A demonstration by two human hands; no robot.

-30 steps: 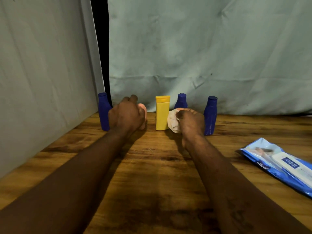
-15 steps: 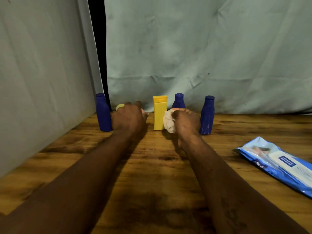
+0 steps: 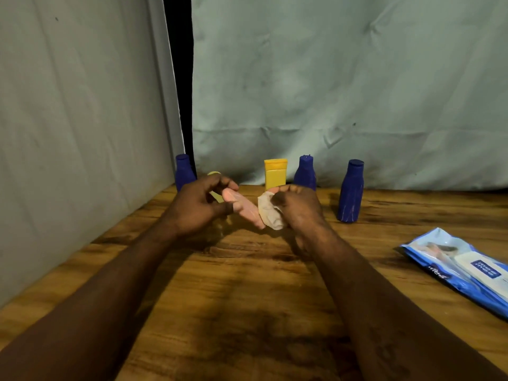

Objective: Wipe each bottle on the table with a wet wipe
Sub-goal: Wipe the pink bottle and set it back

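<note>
My left hand point(image 3: 196, 209) grips a pink bottle point(image 3: 244, 209) with a yellowish cap, lifted off the table and tilted, its far end pointing right. My right hand point(image 3: 297, 207) holds a crumpled wet wipe point(image 3: 270, 211) that touches the bottle's end. Behind them, along the back of the table, stand a blue bottle point(image 3: 183, 171) at the left, a yellow bottle point(image 3: 275, 174) in the middle, a second blue bottle point(image 3: 305, 174) beside it and a third blue bottle point(image 3: 351, 191) further right and nearer.
A blue pack of wet wipes point(image 3: 461, 270) lies at the right on the wooden table point(image 3: 247, 298). Pale cloth sheets hang behind the bottles and along the left side, with a dark gap between them.
My left hand has lifted the pink bottle from the back row and drawn it toward me, tilting it. My right hand has come along with the wipe and met it.
</note>
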